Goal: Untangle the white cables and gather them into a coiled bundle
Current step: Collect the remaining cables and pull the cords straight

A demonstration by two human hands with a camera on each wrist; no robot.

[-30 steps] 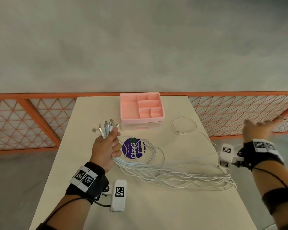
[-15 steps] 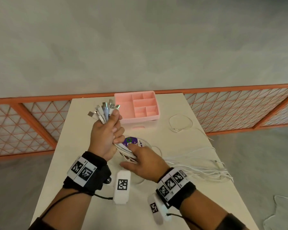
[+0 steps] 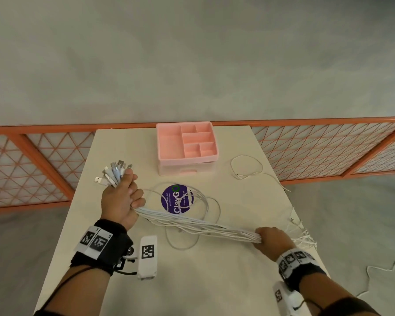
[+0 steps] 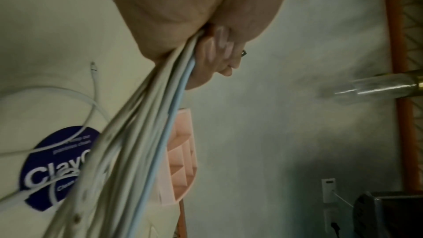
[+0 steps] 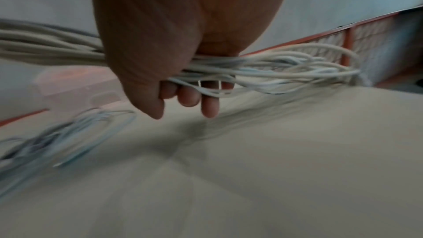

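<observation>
Pink plastic divided organizer box (image 3: 187, 142) behind; left hand (image 3: 121, 201), right hand (image 3: 273, 239) both fisted round bundled thin white cables (image 3: 198, 225), stretched between.

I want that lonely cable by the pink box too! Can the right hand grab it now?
Probably not yet. The right hand is full, gripping the white cable bundle. The lone looped cable lies unobstructed beside the pink organizer.
</observation>
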